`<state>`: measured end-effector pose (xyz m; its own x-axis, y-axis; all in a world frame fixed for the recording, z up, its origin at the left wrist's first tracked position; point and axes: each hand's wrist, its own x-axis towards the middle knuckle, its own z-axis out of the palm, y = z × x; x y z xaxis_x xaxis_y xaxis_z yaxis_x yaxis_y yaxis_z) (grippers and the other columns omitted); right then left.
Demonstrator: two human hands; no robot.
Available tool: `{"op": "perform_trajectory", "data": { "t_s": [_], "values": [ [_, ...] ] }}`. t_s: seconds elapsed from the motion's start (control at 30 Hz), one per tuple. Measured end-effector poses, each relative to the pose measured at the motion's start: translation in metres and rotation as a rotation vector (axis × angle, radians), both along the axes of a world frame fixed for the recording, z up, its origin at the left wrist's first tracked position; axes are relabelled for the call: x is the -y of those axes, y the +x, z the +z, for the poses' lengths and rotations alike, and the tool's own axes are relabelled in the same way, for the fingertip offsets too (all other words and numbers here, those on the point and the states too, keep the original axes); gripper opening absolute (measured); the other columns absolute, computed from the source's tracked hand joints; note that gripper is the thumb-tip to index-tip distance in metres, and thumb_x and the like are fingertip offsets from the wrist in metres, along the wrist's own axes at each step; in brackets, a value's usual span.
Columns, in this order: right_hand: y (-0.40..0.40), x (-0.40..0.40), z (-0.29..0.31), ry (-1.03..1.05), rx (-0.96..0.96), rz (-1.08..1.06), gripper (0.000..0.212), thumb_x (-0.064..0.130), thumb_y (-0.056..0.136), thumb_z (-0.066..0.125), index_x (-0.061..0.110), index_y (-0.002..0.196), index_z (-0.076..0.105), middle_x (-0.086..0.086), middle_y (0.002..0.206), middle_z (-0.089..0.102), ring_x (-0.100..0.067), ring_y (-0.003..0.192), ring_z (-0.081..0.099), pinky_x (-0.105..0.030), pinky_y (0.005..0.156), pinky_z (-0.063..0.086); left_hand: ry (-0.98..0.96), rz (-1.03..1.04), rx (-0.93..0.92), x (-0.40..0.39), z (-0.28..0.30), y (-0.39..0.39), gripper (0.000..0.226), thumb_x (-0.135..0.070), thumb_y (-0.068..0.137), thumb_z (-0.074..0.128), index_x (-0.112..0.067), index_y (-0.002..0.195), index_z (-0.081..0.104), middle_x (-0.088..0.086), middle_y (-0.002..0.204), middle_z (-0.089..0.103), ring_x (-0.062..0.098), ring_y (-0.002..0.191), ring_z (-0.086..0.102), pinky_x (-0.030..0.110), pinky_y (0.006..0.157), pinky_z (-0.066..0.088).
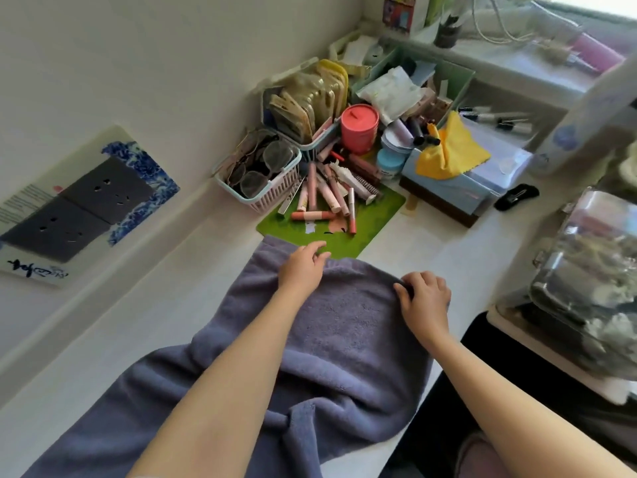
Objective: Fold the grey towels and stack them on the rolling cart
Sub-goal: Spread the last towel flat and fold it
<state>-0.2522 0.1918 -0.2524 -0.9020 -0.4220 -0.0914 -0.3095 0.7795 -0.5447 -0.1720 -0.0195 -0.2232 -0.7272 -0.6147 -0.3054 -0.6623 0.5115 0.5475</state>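
Observation:
A grey towel (348, 326) lies spread lengthwise on the white counter (165, 305), its near part rumpled and folded over itself. My left hand (303, 267) rests flat on the towel's far edge, fingers apart, close to the green mat. My right hand (425, 298) pinches the towel's far right edge between curled fingers. The rolling cart cannot be made out for certain.
A green mat (375, 219) with several lipstick tubes lies just beyond the towel. Behind it stand a basket of glasses (262, 170), a pink jar (360, 127) and a tissue box with a yellow cloth (451, 150). A clear bag (593, 270) sits at right. Wall sockets (79, 208) at left.

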Motion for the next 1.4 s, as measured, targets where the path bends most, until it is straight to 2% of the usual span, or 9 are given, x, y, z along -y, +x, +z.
{"op": "perform_trajectory", "data": {
  "t_s": [0.1, 0.3, 0.5, 0.67, 0.8, 0.93, 1.07, 1.23, 1.4],
  "values": [
    [-0.004, -0.003, -0.001, -0.036, 0.015, 0.007, 0.011, 0.020, 0.087, 0.064, 0.011, 0.090, 0.068, -0.010, 0.095, 0.061, -0.035, 0.097, 0.047, -0.032, 0.081, 0.026, 0.029, -0.012, 0.064, 0.004, -0.009, -0.007, 0.023, -0.035, 0.092, 0.056, -0.024, 0.111, 0.056, -0.002, 0.082, 0.054, 0.023, 0.084, 0.055, 0.033, 0.073, 0.045],
    [-0.008, -0.005, 0.006, -0.075, 0.105, 0.015, 0.012, 0.022, 0.089, 0.062, 0.012, 0.088, 0.067, -0.007, 0.092, 0.066, -0.032, 0.097, 0.048, -0.032, 0.082, 0.026, 0.022, -0.013, 0.135, 0.007, -0.006, -0.012, 0.019, -0.036, 0.089, 0.060, -0.019, 0.083, 0.052, -0.003, 0.079, 0.057, 0.021, 0.080, 0.053, 0.030, 0.067, 0.040],
    [-0.003, -0.007, 0.050, -0.180, 0.392, 0.112, 0.012, 0.026, 0.093, 0.054, 0.019, 0.085, 0.060, 0.001, 0.082, 0.063, -0.018, 0.080, 0.056, -0.027, 0.062, 0.036, 0.226, 0.181, -0.153, 0.014, 0.021, 0.017, 0.016, -0.021, 0.083, 0.071, -0.018, 0.071, 0.060, -0.001, 0.069, 0.067, 0.012, 0.063, 0.064, 0.027, 0.068, 0.051],
    [0.024, 0.006, 0.096, -0.331, 0.528, 0.175, 0.018, 0.031, 0.094, 0.052, 0.024, 0.082, 0.063, 0.006, 0.077, 0.066, -0.008, 0.068, 0.057, -0.023, 0.061, 0.042, 0.280, 0.402, -0.426, 0.015, 0.063, 0.054, 0.014, -0.022, 0.086, 0.067, -0.009, 0.080, 0.066, 0.000, 0.072, 0.066, 0.000, 0.058, 0.063, 0.018, 0.067, 0.051],
    [0.058, 0.032, 0.132, -0.541, 0.617, 0.242, 0.021, 0.029, 0.094, 0.054, 0.016, 0.081, 0.064, 0.001, 0.073, 0.063, -0.007, 0.063, 0.053, -0.019, 0.061, 0.041, 0.250, 0.569, -0.628, 0.019, 0.115, 0.091, 0.017, -0.032, 0.087, 0.066, -0.015, 0.086, 0.065, -0.004, 0.081, 0.067, 0.002, 0.073, 0.062, 0.011, 0.067, 0.049],
    [0.108, 0.065, 0.173, -0.748, 0.783, 0.386, 0.024, 0.024, 0.094, 0.054, 0.019, 0.071, 0.057, 0.001, 0.067, 0.053, -0.011, 0.065, 0.046, -0.025, 0.059, 0.035, 0.286, 0.627, -0.797, 0.028, 0.168, 0.141, 0.048, -0.059, 0.067, 0.069, -0.018, 0.091, 0.069, 0.005, 0.096, 0.072, 0.021, 0.096, 0.067, 0.036, 0.089, 0.053],
    [0.181, 0.093, 0.210, -0.845, 0.874, 0.604, 0.023, 0.021, 0.094, 0.053, 0.018, 0.072, 0.059, 0.003, 0.063, 0.057, -0.008, 0.059, 0.051, -0.020, 0.056, 0.041, 0.239, 0.683, -0.985, 0.032, 0.213, 0.214, 0.031, -0.044, 0.076, 0.069, -0.015, 0.088, 0.068, 0.009, 0.092, 0.072, 0.026, 0.093, 0.067, 0.046, 0.093, 0.051],
    [0.274, 0.110, 0.225, -0.832, 0.976, 0.798, 0.017, 0.023, 0.091, 0.054, 0.009, 0.081, 0.059, -0.003, 0.068, 0.058, -0.010, 0.061, 0.053, -0.019, 0.058, 0.044, 0.261, 0.821, -1.121, 0.027, 0.231, 0.328, 0.026, -0.044, 0.079, 0.067, -0.019, 0.074, 0.072, 0.008, 0.084, 0.071, 0.028, 0.088, 0.066, 0.048, 0.094, 0.050],
    [0.414, 0.117, 0.239, -0.807, 1.091, 0.986, 0.019, 0.033, 0.084, 0.064, 0.023, 0.068, 0.062, 0.001, 0.067, 0.057, -0.010, 0.063, 0.051, -0.021, 0.059, 0.043, 0.362, 0.908, -1.335, 0.014, 0.244, 0.474, 0.025, -0.028, 0.096, 0.053, -0.011, 0.078, 0.059, 0.004, 0.075, 0.070, 0.020, 0.077, 0.068, 0.041, 0.084, 0.054]
  ]
}}
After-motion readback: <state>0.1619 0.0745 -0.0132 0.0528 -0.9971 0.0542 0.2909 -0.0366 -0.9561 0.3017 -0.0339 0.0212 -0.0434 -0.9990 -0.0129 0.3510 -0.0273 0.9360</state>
